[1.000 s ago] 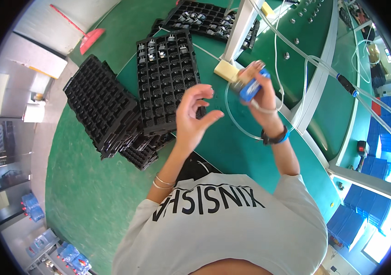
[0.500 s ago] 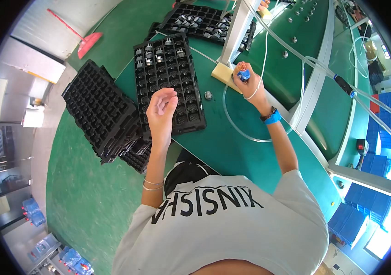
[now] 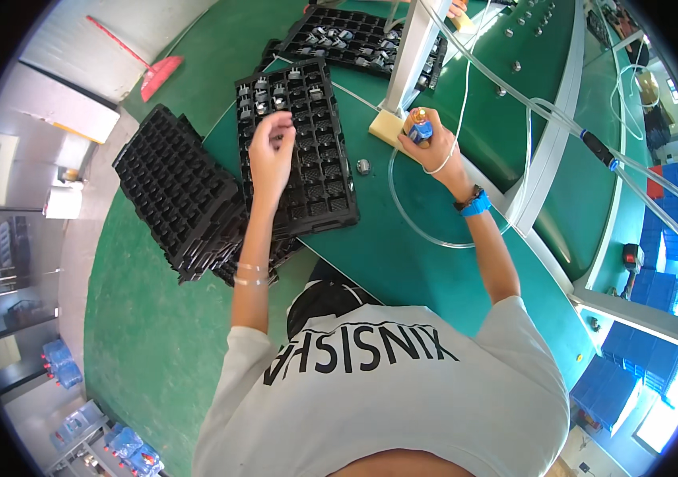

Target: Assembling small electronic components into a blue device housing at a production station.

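Black moulded tray (image 3: 299,143) on the green bench (image 3: 402,262) looks light and flexible; left hand (image 3: 271,151) pinches a small part over it, contents unclear; right hand (image 3: 426,139) grips a blue tool (image 3: 421,129); lift parts by their edges.

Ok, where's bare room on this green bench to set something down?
Bare green bench lies below the black tray, inside the clear hose loop. Crowded spots: the tray stack at left and the sponge by the right hand.
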Available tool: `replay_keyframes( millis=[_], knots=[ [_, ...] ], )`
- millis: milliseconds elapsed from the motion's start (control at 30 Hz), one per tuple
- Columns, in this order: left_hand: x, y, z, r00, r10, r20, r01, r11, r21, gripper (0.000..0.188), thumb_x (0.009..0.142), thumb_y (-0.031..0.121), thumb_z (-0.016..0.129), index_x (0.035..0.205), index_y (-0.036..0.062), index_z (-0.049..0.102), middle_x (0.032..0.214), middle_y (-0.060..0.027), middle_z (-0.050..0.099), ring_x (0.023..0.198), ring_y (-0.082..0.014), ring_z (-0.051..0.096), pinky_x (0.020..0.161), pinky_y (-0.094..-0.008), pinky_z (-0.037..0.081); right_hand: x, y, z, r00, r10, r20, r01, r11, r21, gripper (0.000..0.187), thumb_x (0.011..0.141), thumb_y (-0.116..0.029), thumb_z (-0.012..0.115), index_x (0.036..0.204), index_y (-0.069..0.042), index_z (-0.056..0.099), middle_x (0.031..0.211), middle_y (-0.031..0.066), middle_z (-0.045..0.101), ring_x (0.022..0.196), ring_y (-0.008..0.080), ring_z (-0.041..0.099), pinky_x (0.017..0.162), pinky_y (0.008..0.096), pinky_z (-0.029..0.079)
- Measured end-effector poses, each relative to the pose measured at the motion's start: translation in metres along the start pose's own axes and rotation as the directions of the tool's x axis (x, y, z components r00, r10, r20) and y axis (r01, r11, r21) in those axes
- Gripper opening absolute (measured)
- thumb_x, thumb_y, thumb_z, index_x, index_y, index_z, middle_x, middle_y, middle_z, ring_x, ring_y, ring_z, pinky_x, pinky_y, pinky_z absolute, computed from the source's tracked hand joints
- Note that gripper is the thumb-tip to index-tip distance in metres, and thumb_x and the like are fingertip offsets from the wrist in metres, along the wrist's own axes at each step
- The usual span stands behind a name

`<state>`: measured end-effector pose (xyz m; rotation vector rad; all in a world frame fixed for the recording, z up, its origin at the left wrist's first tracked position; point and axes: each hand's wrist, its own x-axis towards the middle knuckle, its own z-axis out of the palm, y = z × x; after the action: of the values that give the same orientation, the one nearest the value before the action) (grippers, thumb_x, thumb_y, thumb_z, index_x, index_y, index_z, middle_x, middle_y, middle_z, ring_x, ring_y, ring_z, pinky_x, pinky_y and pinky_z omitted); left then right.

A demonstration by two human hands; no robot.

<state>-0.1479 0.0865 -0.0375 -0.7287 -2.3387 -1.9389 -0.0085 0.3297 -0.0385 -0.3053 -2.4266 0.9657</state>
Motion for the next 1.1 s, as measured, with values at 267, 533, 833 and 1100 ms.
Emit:
replay_keyframes(
  millis=[267, 533, 833, 1100],
  knots=[
    [0.072, -0.037, -0.014, 0.944, 0.174, 0.282, -0.329, 0.601, 0.728, 0.031, 0.067, 0.003, 0.067, 0.096, 0.0066, 0.058, 0.094, -0.0078, 0.059, 0.089, -0.0269, 0.055, 0.078, -0.0344, 0.044, -0.003, 0.004, -0.007, 1.0, -0.022, 0.016, 0.021, 0.999, 0.034, 0.057, 0.068, -0.028, 0.076, 0.11, -0.007, 0.044, 0.086, 0.0173, 0.061, 0.078, 0.0344, 0.062, 0.066, 0.0366, 0.049],
    [0.093, -0.049, -0.018, 0.951, 0.052, 0.305, -0.24, 0.748, 0.619, 0.027, 0.068, 0.002, 0.068, 0.093, 0.0055, 0.058, 0.079, -0.0083, 0.057, 0.074, -0.0225, 0.057, 0.067, -0.0323, 0.046, -0.005, 0.004, -0.014, 0.996, -0.037, 0.082, 0.028, 0.993, 0.111, 0.067, 0.064, -0.027, 0.079, 0.114, -0.005, 0.042, 0.096, 0.0174, 0.058, 0.088, 0.0352, 0.058, 0.075, 0.0353, 0.046],
    [0.078, -0.037, -0.025, 0.968, -0.17, 0.183, 0.182, 0.982, -0.052, 0.021, 0.085, 0.011, 0.057, 0.103, 0.0008, 0.055, 0.105, -0.0105, 0.057, 0.093, -0.0178, 0.057, 0.079, -0.027, 0.046, -0.004, 0.007, -0.011, 0.994, -0.09, 0.069, 0.083, 0.991, 0.1, 0.068, 0.062, -0.027, 0.08, 0.114, -0.004, 0.043, 0.098, 0.0171, 0.057, 0.089, 0.0346, 0.057, 0.075, 0.0348, 0.046],
    [0.007, 0.005, -0.017, 0.799, -0.248, 0.548, 0.588, 0.129, -0.798, 0.028, 0.09, 0.01, 0.048, 0.115, -0.0035, 0.045, 0.107, -0.0171, 0.051, 0.093, -0.0198, 0.055, 0.08, -0.025, 0.05, 0.003, 0.007, 0.003, 0.996, 0.078, -0.032, -0.078, 0.997, 0.009, 0.032, 0.075, -0.016, 0.067, 0.099, -0.002, 0.051, 0.093, 0.0151, 0.056, 0.08, 0.024, 0.058, 0.071, 0.0297, 0.047]
  ],
)
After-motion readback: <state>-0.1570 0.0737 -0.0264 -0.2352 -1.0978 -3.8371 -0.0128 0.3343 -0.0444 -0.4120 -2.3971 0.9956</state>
